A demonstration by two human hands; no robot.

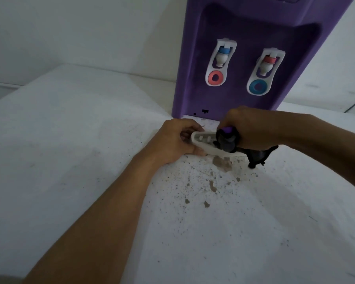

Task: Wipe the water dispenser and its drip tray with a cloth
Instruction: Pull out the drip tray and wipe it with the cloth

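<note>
A purple water dispenser (254, 37) stands at the back of a white surface, with two white taps on its front. In front of its base, my left hand (172, 142) grips the left end of the white slotted drip tray (203, 140), tilted up off the surface. My right hand (248, 130) is closed on a dark grey and purple cloth (228, 140) and presses it onto the tray's right part. A tail of the cloth hangs down at the right. The tray's right end is hidden under cloth and hand.
The white surface (90, 150) below the tray is speckled with dark specks and brownish flakes (212, 186). White walls stand behind and to the left of the dispenser. A ledge edge runs at the far right.
</note>
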